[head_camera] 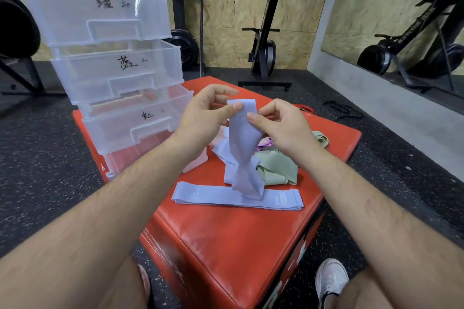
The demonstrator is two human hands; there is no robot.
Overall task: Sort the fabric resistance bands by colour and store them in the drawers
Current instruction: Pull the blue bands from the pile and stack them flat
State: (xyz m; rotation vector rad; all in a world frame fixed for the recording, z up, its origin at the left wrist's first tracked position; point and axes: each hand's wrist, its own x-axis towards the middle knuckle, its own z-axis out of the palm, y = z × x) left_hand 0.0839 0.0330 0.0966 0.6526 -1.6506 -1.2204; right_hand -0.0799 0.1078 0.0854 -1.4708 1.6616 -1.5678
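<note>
White shoe (331, 281): on the floor at the near right of the red box (226, 238).
Folded lilac-blue bands (237, 197): flat on the box's near half, long axis running left to right.
Left hand (203, 120), right hand (281, 125): forearms reached forward over the box, hands raised above its middle. Each thumb and forefinger pinched the top of the held lilac-blue band (244, 148).
Held band: long axis vertical, twisted midway, lower end touching the folded bands.
Green bands (276, 168): heaped behind, box centre.
Clear drawer unit (113, 70): on the box's far left corner, three labelled drawers pulled out.
</note>
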